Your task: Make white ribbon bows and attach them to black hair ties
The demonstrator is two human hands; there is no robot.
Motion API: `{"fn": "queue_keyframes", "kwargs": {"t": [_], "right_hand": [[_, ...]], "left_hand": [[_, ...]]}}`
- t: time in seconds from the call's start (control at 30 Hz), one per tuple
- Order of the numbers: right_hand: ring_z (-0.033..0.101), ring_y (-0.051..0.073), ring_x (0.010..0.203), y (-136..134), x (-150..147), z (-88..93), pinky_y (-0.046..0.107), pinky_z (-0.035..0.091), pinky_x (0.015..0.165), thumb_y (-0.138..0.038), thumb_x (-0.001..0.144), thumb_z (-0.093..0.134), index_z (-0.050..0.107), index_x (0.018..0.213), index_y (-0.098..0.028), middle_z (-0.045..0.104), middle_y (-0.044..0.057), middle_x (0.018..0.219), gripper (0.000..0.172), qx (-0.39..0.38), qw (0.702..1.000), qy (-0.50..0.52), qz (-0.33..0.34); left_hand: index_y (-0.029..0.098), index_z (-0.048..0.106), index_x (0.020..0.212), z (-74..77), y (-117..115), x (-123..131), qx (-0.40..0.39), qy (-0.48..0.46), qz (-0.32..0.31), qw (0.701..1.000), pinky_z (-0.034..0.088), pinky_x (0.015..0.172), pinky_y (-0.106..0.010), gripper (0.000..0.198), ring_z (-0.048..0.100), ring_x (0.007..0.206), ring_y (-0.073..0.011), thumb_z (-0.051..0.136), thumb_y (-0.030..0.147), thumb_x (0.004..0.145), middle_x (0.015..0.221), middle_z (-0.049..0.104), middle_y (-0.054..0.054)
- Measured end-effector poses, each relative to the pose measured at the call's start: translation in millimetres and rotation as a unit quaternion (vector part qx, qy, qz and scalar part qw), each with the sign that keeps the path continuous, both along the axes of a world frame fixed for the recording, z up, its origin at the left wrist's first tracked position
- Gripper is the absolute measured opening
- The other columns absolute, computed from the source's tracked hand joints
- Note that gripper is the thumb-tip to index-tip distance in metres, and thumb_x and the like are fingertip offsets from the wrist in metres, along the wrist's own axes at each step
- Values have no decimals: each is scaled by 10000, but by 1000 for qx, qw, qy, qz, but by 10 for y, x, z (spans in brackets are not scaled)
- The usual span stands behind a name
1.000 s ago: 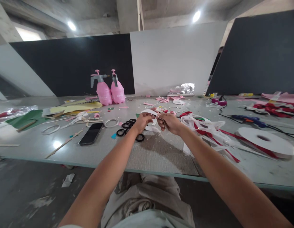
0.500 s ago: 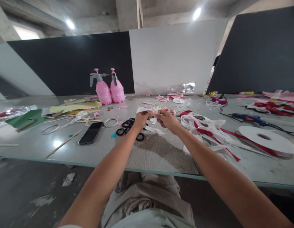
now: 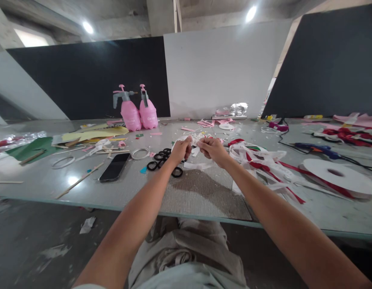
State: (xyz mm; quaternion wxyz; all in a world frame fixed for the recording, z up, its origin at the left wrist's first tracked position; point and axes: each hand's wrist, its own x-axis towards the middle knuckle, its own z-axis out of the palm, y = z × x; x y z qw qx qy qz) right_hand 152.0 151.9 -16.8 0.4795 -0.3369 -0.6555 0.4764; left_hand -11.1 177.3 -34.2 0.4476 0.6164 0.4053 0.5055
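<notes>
My left hand (image 3: 180, 151) and my right hand (image 3: 214, 149) are held up over the middle of the grey table (image 3: 83, 188), close together, both pinched on a strip of white ribbon (image 3: 194, 139) stretched between them. A loose end of the ribbon hangs down to the table at the white ribbon tail (image 3: 201, 165). Several black rings (image 3: 162, 158) lie just below and left of my left hand. A heap of white and red ribbon (image 3: 264, 162) lies right of my right hand.
A black phone (image 3: 114, 166) lies left of the rings, with white rings, wooden sticks and coloured paper beyond. Two pink spray bottles (image 3: 139, 112) stand at the back. A large white ribbon spool (image 3: 339, 174) and a blue glue gun (image 3: 312, 148) sit at right.
Both hands have lifted slightly and drawn closer; the white ribbon loop that arched over my left hand is now gathered and bunched between the fingertips.
</notes>
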Motion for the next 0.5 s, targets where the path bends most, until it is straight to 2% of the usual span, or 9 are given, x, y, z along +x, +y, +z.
{"fn": "queue_keyframes", "kwargs": {"t": [0.1, 0.17, 0.23, 0.3, 0.33, 0.4, 0.5], "right_hand": [[260, 41, 374, 40, 17, -24, 229, 141, 386, -518, 753, 632, 508, 646, -183, 423, -50, 501, 373, 6, 1000, 5, -27], [259, 43, 375, 53, 23, -31, 230, 143, 387, -521, 752, 630, 513, 646, -183, 423, -48, 499, 373, 9, 999, 1, -49], [269, 48, 384, 53, 23, -31, 230, 156, 391, -522, 753, 627, 513, 640, -183, 427, -44, 501, 375, 16, 998, -8, -66], [279, 53, 394, 48, 20, -29, 231, 173, 398, -520, 759, 621, 505, 626, -185, 426, -42, 499, 379, 23, 997, -18, -70], [281, 56, 399, 47, 20, -28, 232, 182, 403, -518, 767, 613, 503, 621, -185, 424, -42, 498, 380, 28, 997, -24, -71], [287, 63, 412, 45, 23, -27, 233, 203, 421, -514, 786, 589, 517, 625, -183, 422, -41, 495, 375, 51, 994, -47, -82], [346, 84, 458, 36, 41, -22, 234, 255, 472, -481, 825, 544, 588, 692, -173, 459, -26, 516, 338, 126, 979, -112, -115]], "left_hand": [[168, 442, 387, 30, -45, -32, 97, 88, 50, 990, 256, 470, -255, 624, 362, 394, -85, 492, 610, 826, 358, 340, 10], [170, 434, 401, 76, -96, -51, 162, 85, 111, 977, 252, 500, -260, 576, 353, 432, -88, 547, 551, 817, 388, 334, 19], [171, 514, 511, 131, -162, -55, 211, 61, 140, 965, 257, 520, -248, 439, 348, 474, -90, 602, 492, 797, 454, 366, 33], [193, 615, 729, 176, -229, -39, 235, 54, 121, 963, 284, 545, -229, 248, 369, 509, -92, 679, 432, 744, 534, 443, 45], [203, 635, 799, 191, -256, -25, 242, 60, 112, 962, 295, 555, -224, 229, 382, 525, -94, 700, 410, 725, 571, 478, 41], [210, 665, 838, 204, -287, 2, 255, 88, 95, 958, 310, 573, -223, 217, 395, 546, -96, 711, 384, 716, 649, 542, 18], [212, 702, 823, 199, -280, 19, 270, 123, 84, 951, 320, 586, -230, 182, 394, 557, -98, 693, 371, 735, 742, 589, -12]]}}
